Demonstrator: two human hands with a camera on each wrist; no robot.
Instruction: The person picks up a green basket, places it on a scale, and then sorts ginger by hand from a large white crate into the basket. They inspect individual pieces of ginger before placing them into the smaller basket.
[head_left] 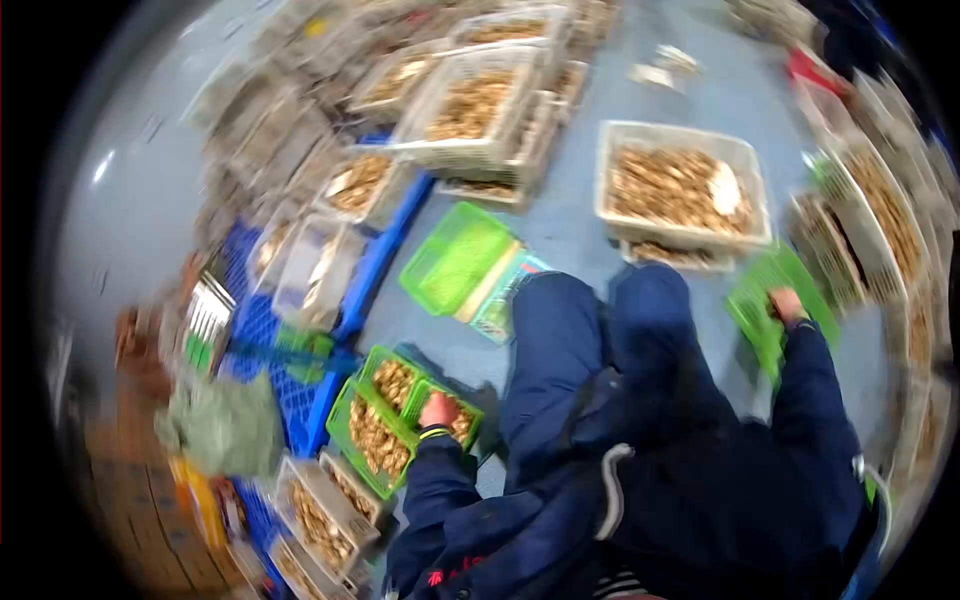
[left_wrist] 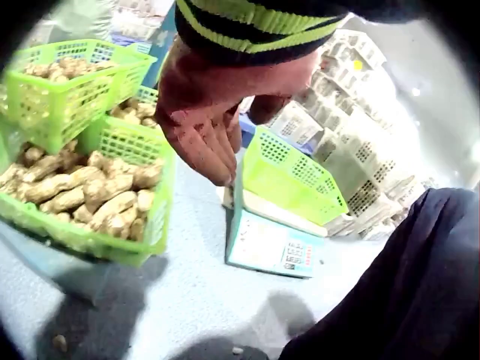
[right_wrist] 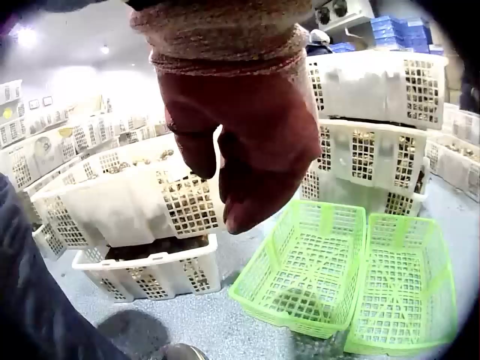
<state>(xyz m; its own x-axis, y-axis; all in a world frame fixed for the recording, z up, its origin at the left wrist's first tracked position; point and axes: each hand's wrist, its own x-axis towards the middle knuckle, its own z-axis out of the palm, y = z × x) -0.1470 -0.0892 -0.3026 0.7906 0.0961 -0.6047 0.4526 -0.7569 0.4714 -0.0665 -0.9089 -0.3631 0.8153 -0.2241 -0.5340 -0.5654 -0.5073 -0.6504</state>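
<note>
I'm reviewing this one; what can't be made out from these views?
Right hand, head view: fingers too small and blurred.
Jacket lettering, head view: blurred.
Scale, left wrist view: print too small.
Lower left crate, right wrist view: contents mostly hidden by the crate above.

Green mesh baskets (left_wrist: 135, 253), set close together, hold heaps of knobbly tan pieces (left_wrist: 105, 191); one basket (left_wrist: 73, 114) sits higher, overlapping another. Two light green baskets (right_wrist: 330, 221) rest side by side near stacked white crates (right_wrist: 367, 86), open tops up, lattice bottoms showing.
</note>
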